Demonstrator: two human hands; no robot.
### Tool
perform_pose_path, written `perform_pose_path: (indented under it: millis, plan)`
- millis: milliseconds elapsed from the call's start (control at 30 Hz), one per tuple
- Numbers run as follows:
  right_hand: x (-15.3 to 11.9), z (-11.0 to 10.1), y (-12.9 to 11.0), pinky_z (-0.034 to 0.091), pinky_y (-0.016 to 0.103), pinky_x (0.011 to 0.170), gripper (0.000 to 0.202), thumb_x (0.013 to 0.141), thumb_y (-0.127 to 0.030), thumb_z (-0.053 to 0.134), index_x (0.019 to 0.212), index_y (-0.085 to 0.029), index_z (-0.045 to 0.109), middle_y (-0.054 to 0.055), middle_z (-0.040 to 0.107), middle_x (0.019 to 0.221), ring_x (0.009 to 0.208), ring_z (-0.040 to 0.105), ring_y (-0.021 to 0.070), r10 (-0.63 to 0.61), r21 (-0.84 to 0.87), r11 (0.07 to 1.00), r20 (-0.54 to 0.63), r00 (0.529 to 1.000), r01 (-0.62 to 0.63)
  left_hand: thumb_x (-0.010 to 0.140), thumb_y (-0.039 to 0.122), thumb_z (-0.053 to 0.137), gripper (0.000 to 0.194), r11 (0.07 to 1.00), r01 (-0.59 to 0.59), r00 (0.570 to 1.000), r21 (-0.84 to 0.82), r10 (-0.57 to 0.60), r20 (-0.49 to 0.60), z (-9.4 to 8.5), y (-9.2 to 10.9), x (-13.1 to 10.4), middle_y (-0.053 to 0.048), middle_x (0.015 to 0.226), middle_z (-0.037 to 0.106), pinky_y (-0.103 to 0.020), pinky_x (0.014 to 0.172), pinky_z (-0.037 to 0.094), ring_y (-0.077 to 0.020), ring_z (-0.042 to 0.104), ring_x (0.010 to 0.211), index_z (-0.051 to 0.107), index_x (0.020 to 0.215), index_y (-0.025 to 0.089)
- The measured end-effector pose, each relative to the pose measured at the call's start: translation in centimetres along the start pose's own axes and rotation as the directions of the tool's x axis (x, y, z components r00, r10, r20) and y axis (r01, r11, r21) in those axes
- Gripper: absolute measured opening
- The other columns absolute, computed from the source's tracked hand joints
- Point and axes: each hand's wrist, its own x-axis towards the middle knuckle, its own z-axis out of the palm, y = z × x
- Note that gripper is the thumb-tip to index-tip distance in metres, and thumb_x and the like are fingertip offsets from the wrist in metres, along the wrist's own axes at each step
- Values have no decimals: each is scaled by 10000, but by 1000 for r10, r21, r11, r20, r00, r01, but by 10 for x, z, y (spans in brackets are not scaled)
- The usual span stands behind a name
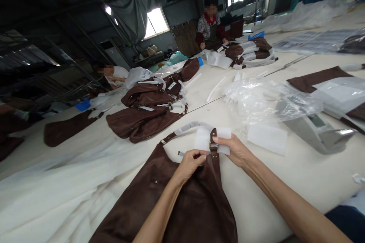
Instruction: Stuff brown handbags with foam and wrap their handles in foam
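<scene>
My left hand [191, 161] and right hand [232, 149] each pinch white foam wrap [203, 138] around the brown bag [182, 197]'s strap buckle [213, 145]; it should sit snug and flat.

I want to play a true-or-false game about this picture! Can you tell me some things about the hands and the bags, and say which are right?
1. Both hands pinch white foam wrap at the strap buckle of a brown leather bag. True.
2. The left hand holds scissors. False: only foam.
3. More brown bags lie piled beyond. True.
4. The right hand rests flat on the table. False: it grips the strap.
</scene>
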Motion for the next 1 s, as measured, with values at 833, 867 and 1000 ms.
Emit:
perform_pose_path:
  millis: [833,867,1000]
  plan:
    - [-20,-20,24,498,309,715,397,668,-351,840,995,-208,666,4,718,885,756,616,172,-146,-391,917,-140,979,81,695,397,767,323,868,-282,867,-409,48,-497,73,12,0,-29,795,702,-249,640,462,-163,600,691,703,886,144]
    - [-21,-19,25,495,306,715,390,683,-352,828,1004,-207,660,7,713,892,764,613,173,-160,-403,910,-137,978,93,669,386,789,331,869,-273,878,-412,51,-476,73,14,0,-39,782,702,-256,639,467,-169,603,685,710,866,131]
    - [-24,-19,24,489,309,713,313,734,-380,776,960,-196,662,24,687,858,790,606,195,-252,-549,824,-131,959,141,563,274,853,285,871,-276,867,-407,43,-497,73,16,3,-23,697,676,-243,611,453,-150,578,632,696,746,123]
